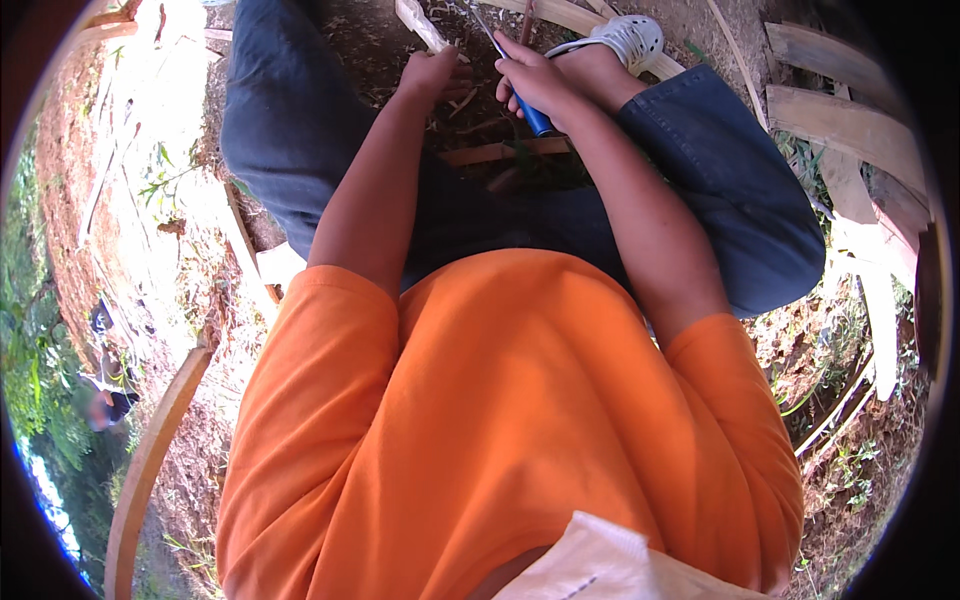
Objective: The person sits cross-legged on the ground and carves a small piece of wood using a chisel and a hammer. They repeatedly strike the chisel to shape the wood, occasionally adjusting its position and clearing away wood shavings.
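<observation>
My left hand is closed around the lower end of a pale, whittled stick of wood, which points up and away. My right hand grips a tool with a blue handle; its thin metal shaft or blade slants up and left, and the tip runs toward the top edge. Both hands are close together between my bent legs, the tool to the right of the stick. Its exact kind I cannot make out.
Wood shavings and sticks litter the ground between my legs. A white perforated shoe is on my right foot. Split planks lie at the right. A curved wooden strip stands at the left, and a person is farther off.
</observation>
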Demonstrator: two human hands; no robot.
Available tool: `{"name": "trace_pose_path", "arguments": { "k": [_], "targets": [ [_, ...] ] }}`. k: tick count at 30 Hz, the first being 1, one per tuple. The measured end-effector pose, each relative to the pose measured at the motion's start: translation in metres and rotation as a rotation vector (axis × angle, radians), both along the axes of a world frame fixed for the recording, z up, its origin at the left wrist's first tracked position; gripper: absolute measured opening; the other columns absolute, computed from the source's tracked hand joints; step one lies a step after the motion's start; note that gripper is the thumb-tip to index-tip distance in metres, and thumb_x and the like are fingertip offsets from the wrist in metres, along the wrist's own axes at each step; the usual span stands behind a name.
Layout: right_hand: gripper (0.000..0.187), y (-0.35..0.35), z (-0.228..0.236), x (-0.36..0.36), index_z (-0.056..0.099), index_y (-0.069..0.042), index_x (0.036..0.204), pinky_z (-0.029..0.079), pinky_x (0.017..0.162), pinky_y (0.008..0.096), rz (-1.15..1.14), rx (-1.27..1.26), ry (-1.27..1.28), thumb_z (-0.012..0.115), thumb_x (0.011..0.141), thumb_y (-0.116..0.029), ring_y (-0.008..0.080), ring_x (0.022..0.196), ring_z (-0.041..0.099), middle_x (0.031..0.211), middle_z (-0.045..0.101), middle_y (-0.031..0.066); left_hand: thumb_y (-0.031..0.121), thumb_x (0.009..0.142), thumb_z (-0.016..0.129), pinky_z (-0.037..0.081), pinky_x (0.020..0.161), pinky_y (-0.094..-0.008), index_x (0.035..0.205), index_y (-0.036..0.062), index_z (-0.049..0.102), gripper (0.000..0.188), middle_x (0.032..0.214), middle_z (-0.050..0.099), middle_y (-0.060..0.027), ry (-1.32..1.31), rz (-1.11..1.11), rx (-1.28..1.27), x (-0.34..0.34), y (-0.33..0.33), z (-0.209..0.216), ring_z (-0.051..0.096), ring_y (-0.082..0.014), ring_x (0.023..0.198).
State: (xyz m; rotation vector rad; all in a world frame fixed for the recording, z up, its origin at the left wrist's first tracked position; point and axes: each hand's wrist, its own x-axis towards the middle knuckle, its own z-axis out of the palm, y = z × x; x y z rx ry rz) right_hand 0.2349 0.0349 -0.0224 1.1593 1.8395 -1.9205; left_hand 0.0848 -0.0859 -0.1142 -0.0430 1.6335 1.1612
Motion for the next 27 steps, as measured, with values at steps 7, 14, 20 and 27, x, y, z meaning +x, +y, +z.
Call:
{"name": "trace_pose_path", "arguments": {
  "k": [7,14,20,27],
  "targets": [
    [0.06,0.001,0.004,-0.021,0.043,-0.021,0.158,0.054,0.053,0.0286,0.276,0.148,-0.057,0.05,0.099,-0.018,0.0124,0.061,0.061,0.086,0.063,0.0058,0.038,0.096,0.063,0.059,0.076,-0.0418,0.124,-0.0067,0.057,0.053,0.099,0.069,-0.016,-0.111,0.197,-0.049,0.006,-0.007,-0.01,0.068,-0.0266,0.09],
    [0.048,0.008,0.021,-0.045,0.048,-0.018,0.151,0.053,0.05,0.0273,0.362,0.282,-0.116,0.051,0.103,-0.022,0.0108,0.057,0.06,0.08,0.061,0.0039,0.043,0.092,0.069,0.058,0.071,-0.0403,0.11,-0.0052,0.069,0.051,0.09,0.074,-0.0152,0.273,-0.138,-0.032,0.003,-0.004,-0.025,0.073,-0.0256,0.077],
    [0.046,0.0,0.022,-0.046,0.049,-0.023,0.152,0.052,0.049,0.0281,0.38,0.326,-0.191,0.051,0.106,-0.027,0.0104,0.055,0.059,0.077,0.062,0.0036,0.042,0.09,0.069,0.057,0.078,-0.0413,0.104,-0.004,0.073,0.048,0.094,0.076,-0.0193,0.246,-0.25,-0.081,-0.006,0.006,-0.059,0.075,-0.0278,0.084],
    [0.043,-0.009,0.012,-0.051,0.054,-0.024,0.149,0.052,0.048,0.029,0.352,0.412,-0.238,0.05,0.106,-0.028,0.0114,0.053,0.061,0.074,0.062,0.0033,0.053,0.092,0.062,0.056,0.091,-0.0464,0.109,-0.0035,0.075,0.06,0.106,0.073,-0.0287,0.441,-0.33,-0.226,-0.002,0.015,-0.051,0.071,-0.0417,0.106]
  ]
}}
